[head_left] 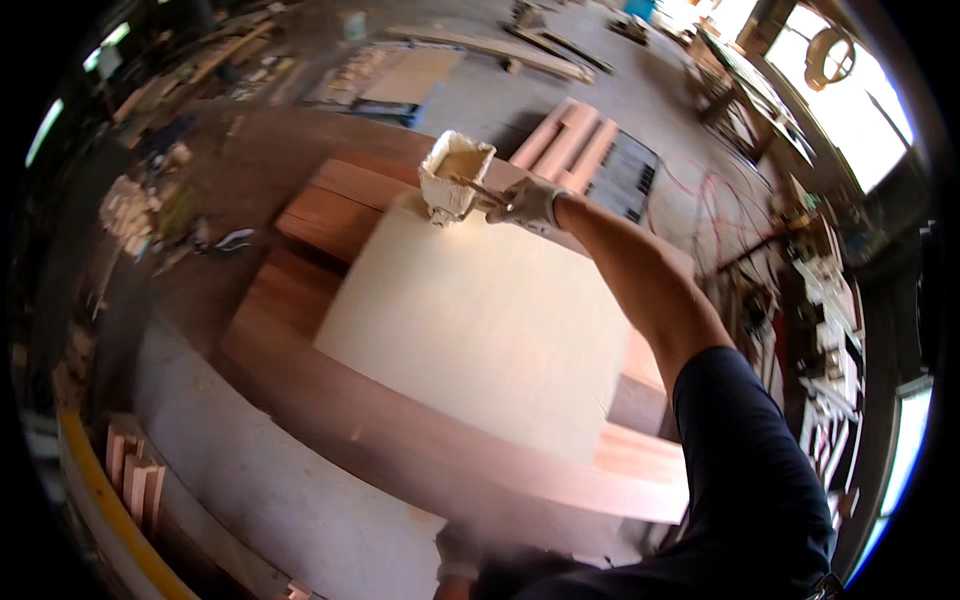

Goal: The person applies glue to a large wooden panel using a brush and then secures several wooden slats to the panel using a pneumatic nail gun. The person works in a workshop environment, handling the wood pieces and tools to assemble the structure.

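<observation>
My right hand (527, 205), in a pale work glove, reaches out over a large cream-coated panel (480, 320). Its fingers are closed around a brush handle (480, 188); the handle's far end dips into an open container (441, 196). That container is crusted with dried cream drips and has tan liquid inside. It is at the panel's far edge. Low in the view is my left hand (458, 552), also gloved and close to my body; blur and the lower edge hide its fingers. Reddish-brown wooden boards (335, 205) lie under and beside the panel.
A grey-white slab (270, 430) lies at the near left, beside a yellow-edged curved surface (110, 500) with small wood blocks (135, 470). Beyond the panel are stacked reddish beams (565, 140) and a dark ribbed panel (625, 175). Red cords (715, 210) trail across the floor at right.
</observation>
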A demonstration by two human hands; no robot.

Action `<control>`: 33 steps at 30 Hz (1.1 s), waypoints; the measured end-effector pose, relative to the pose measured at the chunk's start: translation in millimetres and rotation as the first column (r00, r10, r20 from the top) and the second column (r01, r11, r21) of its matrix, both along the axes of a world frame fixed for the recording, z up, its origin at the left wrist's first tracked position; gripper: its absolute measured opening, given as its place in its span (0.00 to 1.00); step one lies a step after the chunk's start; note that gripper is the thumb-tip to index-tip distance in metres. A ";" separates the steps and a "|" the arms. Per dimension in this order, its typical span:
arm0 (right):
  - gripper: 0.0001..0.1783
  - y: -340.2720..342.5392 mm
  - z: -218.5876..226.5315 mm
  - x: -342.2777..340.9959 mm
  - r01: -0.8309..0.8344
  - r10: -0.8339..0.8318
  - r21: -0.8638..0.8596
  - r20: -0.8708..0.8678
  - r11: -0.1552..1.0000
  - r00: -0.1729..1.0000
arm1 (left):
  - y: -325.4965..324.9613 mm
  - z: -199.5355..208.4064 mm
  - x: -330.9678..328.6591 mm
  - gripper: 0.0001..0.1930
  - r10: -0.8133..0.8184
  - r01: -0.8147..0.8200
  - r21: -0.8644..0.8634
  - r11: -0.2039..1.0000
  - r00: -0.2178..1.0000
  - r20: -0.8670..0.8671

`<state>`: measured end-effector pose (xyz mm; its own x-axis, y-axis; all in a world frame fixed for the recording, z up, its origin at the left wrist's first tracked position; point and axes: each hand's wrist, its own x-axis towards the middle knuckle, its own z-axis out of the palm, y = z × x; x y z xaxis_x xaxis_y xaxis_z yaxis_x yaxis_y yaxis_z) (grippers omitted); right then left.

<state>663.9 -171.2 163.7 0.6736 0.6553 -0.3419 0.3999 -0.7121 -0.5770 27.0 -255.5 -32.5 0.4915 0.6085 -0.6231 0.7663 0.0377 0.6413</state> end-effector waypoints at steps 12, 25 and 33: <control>0.28 -404.5 52.6 -56.6 0.122 -0.071 -0.380 0.146 0.917 0.987 | -2.2 -26.7 -3.7 0.15 0.140 -0.128 -0.071 0.989 0.965 0.220; 0.23 -819.1 185.2 -344.7 0.611 -0.802 0.608 0.071 0.507 0.594 | -76.9 -47.3 -103.4 0.33 0.300 -0.302 -0.245 0.921 0.953 -0.046; 0.27 -1068.4 203.1 -531.8 0.909 -0.965 0.416 -0.226 0.030 0.136 | -222.0 -44.9 -106.0 0.31 -0.463 0.432 -0.169 0.886 0.843 -0.273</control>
